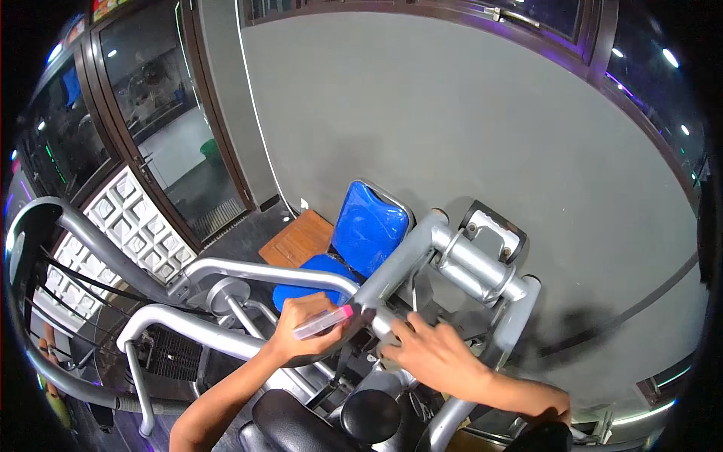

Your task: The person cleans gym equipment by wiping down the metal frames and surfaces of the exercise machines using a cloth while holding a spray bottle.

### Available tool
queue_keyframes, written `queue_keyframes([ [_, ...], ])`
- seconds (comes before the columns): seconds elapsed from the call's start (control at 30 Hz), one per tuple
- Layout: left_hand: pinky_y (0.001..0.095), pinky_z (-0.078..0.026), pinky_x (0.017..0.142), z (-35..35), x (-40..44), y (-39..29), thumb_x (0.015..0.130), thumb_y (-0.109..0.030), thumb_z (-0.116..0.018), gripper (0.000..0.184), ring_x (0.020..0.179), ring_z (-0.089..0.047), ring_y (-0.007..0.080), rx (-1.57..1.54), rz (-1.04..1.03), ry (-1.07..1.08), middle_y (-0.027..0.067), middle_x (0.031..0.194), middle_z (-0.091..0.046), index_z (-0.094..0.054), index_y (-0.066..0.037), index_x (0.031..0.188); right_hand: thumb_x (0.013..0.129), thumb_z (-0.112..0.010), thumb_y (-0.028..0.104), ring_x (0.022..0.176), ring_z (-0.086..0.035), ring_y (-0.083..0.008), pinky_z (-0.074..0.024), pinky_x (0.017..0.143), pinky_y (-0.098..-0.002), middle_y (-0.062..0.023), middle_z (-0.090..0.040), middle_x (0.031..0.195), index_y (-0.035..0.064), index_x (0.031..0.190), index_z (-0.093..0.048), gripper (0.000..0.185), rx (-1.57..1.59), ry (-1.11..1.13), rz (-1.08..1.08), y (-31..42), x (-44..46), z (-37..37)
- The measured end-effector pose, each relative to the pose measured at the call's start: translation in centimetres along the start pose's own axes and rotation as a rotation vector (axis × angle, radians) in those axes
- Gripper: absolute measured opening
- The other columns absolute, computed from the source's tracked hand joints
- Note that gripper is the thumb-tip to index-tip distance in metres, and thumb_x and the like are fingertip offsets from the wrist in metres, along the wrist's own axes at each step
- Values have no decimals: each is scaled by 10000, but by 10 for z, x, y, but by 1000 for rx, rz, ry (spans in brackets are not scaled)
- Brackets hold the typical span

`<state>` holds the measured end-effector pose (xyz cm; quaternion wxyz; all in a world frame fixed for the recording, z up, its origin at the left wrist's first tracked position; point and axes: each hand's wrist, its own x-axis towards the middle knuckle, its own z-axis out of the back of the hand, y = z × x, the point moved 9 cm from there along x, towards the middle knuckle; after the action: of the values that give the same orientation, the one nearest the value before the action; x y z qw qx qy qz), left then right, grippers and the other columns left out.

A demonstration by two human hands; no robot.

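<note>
My left hand [306, 331] is closed around a small clear bottle with a bright pink end [325, 322], held tilted above the silver tubes of a gym machine [397, 267]. My right hand [437, 354] reaches to the machine's central joint, its fingers bent and slightly blurred. Close to those fingertips is a pale grey part [384, 322]; whether it is a piece of the machine or something held, I cannot tell. Below both hands are a round black pad [371, 416] and a black padded seat [297, 423].
A blue chair [369, 230] stands behind the machine, beside a brown wooden board [298, 239]. Curved silver bars [207, 331] extend left. A grey wall [452, 113] rises ahead, with a glass door [162, 113] at the left. A black-and-white pedal-like part [493, 232] juts out near the wall.
</note>
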<state>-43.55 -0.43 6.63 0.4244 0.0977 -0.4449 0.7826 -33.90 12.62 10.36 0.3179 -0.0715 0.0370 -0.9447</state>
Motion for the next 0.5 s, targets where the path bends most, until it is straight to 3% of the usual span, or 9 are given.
queue_keyframes([
  [0.07,356,-506,583,0,1,-3,720,-129,-735,125,649,-632,279,-19,5,4,114,743,-658,-701,-31,790,805,-629,140,955,-607,-254,-554,573,-319,-82,-573,1017,92,795,-725,108,53,200,-58,2,-18,-1],
  [0.17,352,-507,583,2,3,-9,716,-128,-738,134,647,-633,275,-26,-3,8,113,736,-656,-706,-29,801,776,-639,118,904,-620,-239,-548,520,-314,-70,-588,1006,114,855,-718,112,18,361,-81,7,-43,-8],
  [0.23,350,-508,584,2,3,-10,714,-129,-741,144,648,-634,274,-12,-19,3,113,734,-654,-708,-27,810,775,-639,122,883,-622,-234,-541,498,-312,-60,-588,1007,112,844,-717,105,24,356,-70,6,-46,-9],
  [0.33,349,-509,589,0,2,-6,709,-133,-751,159,648,-636,276,-34,25,9,116,742,-656,-704,-21,811,801,-625,149,974,-601,-268,-551,564,-313,-79,-569,969,67,799,-728,131,48,316,-36,9,-32,-17],
  [0.4,352,-510,591,0,2,-9,699,-144,-764,177,649,-637,279,12,6,25,116,755,-661,-703,-28,818,795,-623,158,984,-589,-254,-527,548,-269,-68,-584,952,84,784,-723,125,-69,-53,48,15,-9,-5],
  [0.5,357,-511,594,-1,-2,-7,691,-153,-773,188,651,-638,285,19,35,24,116,759,-662,-701,-36,818,793,-622,168,983,-574,-229,-500,550,-244,-49,-604,959,107,766,-716,115,-86,-42,9,12,24,-19],
])
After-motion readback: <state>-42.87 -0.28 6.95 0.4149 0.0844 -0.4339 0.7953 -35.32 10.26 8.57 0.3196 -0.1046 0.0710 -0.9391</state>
